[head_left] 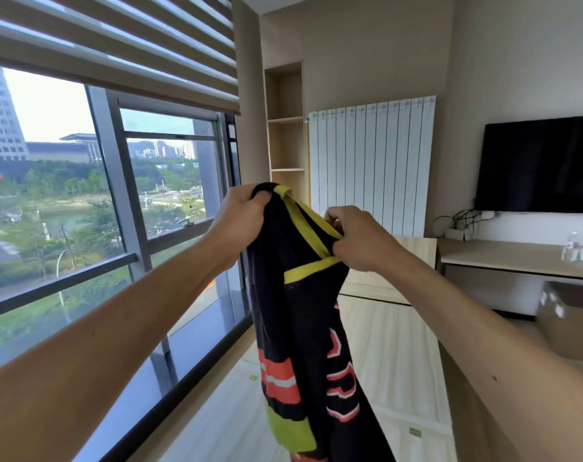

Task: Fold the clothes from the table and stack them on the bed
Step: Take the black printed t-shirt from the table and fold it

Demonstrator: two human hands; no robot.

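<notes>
A dark navy knitted garment (300,328) with yellow-green trim and orange-red patterns hangs in the air in front of me, bunched and twisted. My left hand (240,221) grips its top edge at the upper left. My right hand (353,238) pinches the yellow-green band a little lower, to the right. The garment's lower end runs out of the bottom of the frame. Neither the table nor the bed is in view.
A large window (83,211) with a dark sill fills the left side. Ahead stand a white radiator (373,168), an open shelf niche (286,128) and a wall-mounted TV (540,165). A wooden desk (516,258) lies at right, and light wooden floor (393,361) below.
</notes>
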